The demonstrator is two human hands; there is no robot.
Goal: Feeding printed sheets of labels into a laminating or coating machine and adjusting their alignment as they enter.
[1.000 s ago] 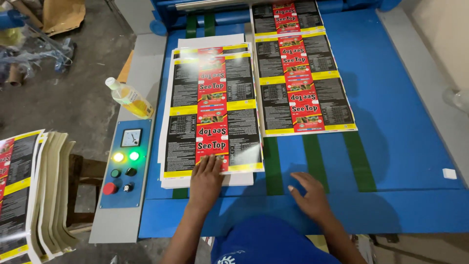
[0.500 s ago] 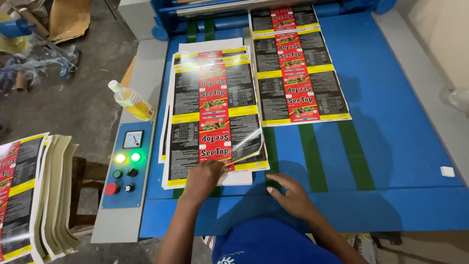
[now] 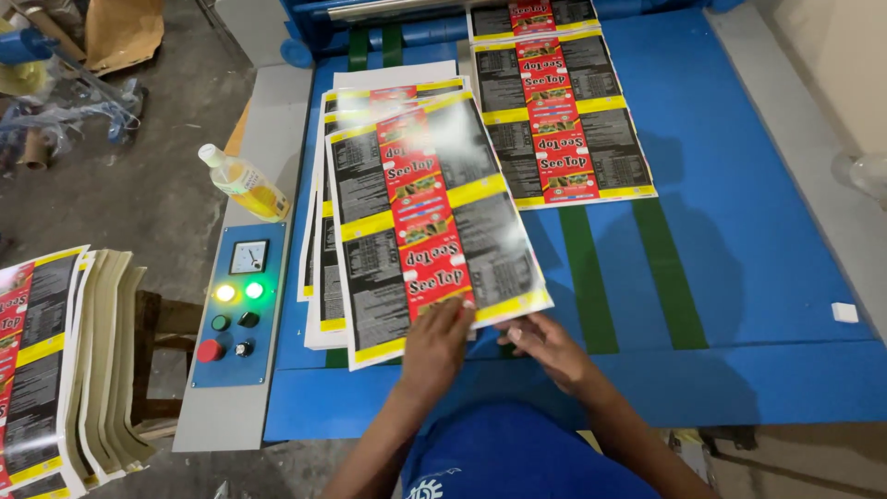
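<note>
A glossy printed sheet (image 3: 425, 222), black panels with red and yellow bands, lies skewed on top of a stack of like sheets (image 3: 319, 277) on the blue machine table (image 3: 758, 240). My left hand (image 3: 436, 334) grips its near edge, fingers over the sheet. Just right of it, my right hand (image 3: 545, 340) pinches the sheet's near right corner. A second printed sheet (image 3: 554, 120) lies farther back on the green belts, coming out from under the roller.
A grey control panel (image 3: 236, 305) with a gauge, two lit lamps, knobs and a red button sits left of the table. A plastic bottle of yellow liquid (image 3: 242, 180) stands behind it. Another stack of printed sheets (image 3: 55, 370) lies at far left. Green belts (image 3: 661, 277) run across the table.
The top sheet has been lifted at its near edge and swung askew off the stack. My right hand moved left from the blue table to the sheet's corner.
</note>
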